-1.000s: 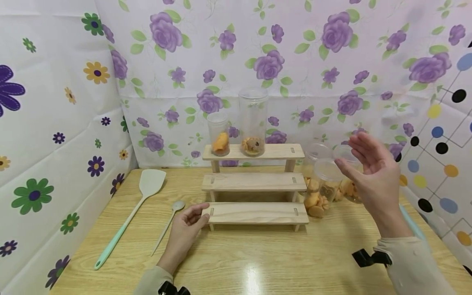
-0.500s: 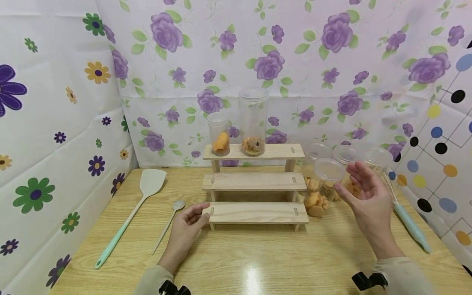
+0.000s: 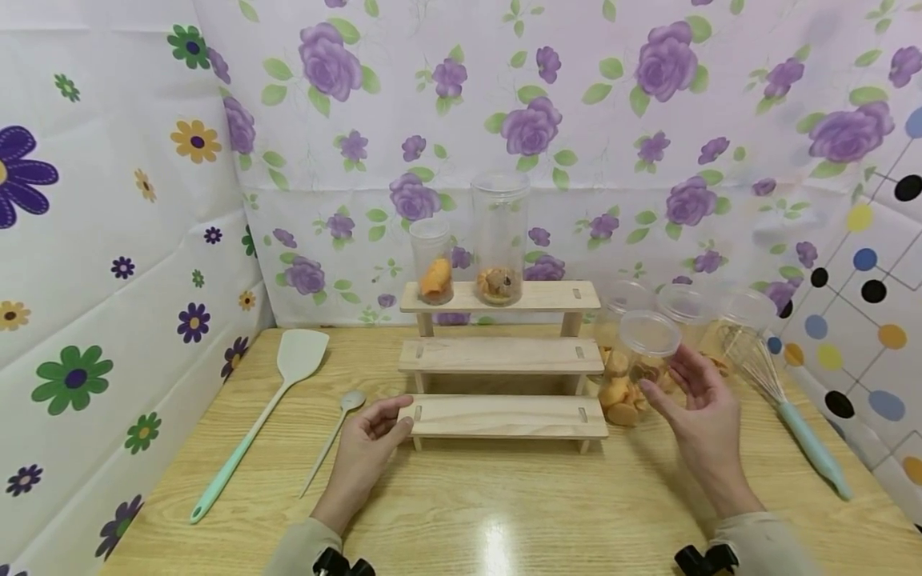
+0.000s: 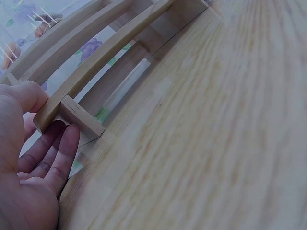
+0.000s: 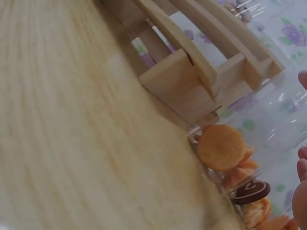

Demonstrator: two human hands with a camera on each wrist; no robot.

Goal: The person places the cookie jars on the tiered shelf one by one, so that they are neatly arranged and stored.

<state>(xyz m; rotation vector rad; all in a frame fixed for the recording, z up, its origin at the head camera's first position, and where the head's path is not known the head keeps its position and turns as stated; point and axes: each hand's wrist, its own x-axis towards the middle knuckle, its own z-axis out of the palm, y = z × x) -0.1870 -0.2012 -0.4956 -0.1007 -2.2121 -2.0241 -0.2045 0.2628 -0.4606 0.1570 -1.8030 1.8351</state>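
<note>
My left hand grips the left end of the lowest step of a three-step wooden display rack. In the left wrist view its thumb lies over the board and the fingers reach underneath. Just right of the rack stands a clear lidded jar holding cookies. My right hand is beside this jar, thumb and fingers spread along its right side; contact cannot be made out. The right wrist view catches only a few fingertips at its edge.
A small jar and a tall jar, both with cookies, stand on the top step. Behind the front jar are several more jars. A whisk lies far right; a spatula and a spoon lie left.
From beside the whisk, my right hand has come down and left to the front jar, uncovering the jars and whisk behind it. The left hand keeps its hold on the rack.
</note>
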